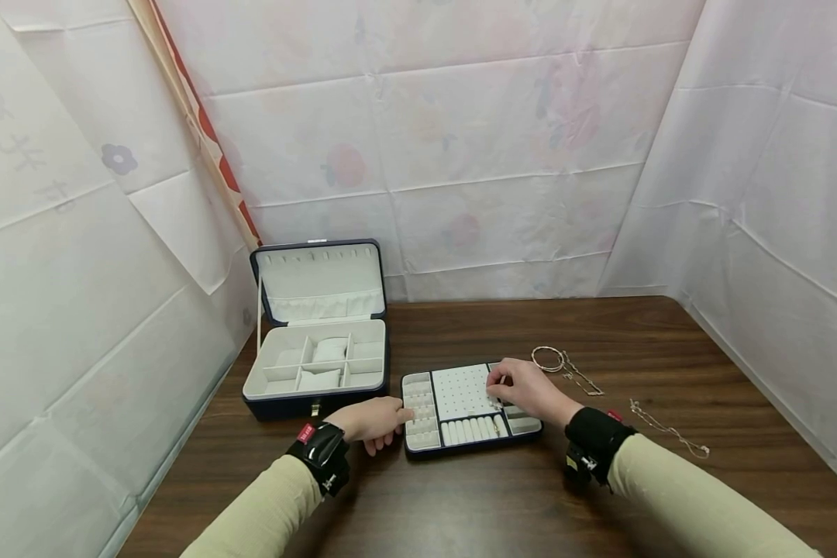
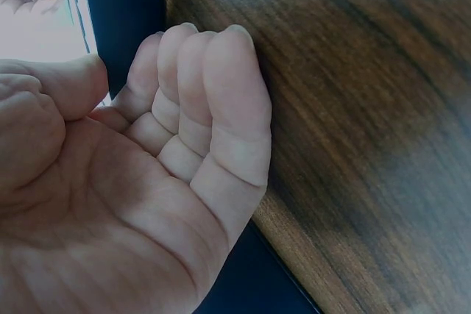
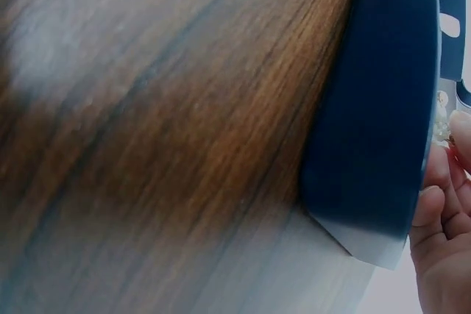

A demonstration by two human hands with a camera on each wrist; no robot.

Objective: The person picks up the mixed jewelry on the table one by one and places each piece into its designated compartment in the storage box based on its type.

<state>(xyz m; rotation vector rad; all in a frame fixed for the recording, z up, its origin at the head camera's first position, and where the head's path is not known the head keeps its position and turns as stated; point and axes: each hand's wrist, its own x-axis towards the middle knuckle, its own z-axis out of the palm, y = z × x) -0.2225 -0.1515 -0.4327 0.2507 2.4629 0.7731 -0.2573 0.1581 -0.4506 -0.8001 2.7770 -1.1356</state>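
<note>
A shallow navy jewelry tray with white lining lies on the table. My left hand holds its left edge, thumb over the rim and the other fingers bent beside the navy wall. Above the white earring pad, dotted with small holes, my right hand pinches a small earring with pale, clear beads. The fingers hide part of the earring. White ring rolls fill the tray's front middle section, with a gold-coloured ring between rolls at the right.
A navy jewelry box stands at the left, lid raised, with pillows in some compartments. Right of the tray lie a round bangle, a chain and another chain. White cloth hangs behind the table and at both sides.
</note>
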